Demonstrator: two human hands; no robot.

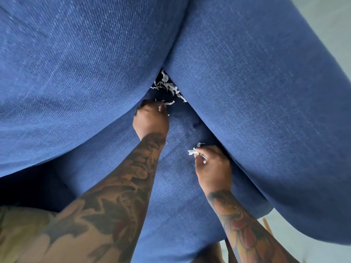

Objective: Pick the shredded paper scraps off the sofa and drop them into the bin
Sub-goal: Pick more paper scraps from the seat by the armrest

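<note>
Pinching scraps (192, 151), right hand (213, 166), left hand (151, 118) closed just below crevice pile (168, 86)

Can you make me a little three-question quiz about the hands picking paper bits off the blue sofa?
1. True or false: the right hand pinches a small clump of scraps.
2. Where does the biggest pile of shredded paper lie?
A. in the corner gap between the cushions
B. on the floor
C. in a bin
3. Fill in: the left hand closes its grip on scraps lying on the ____ sofa.

Key: 1 true; 2 A; 3 blue.
</note>
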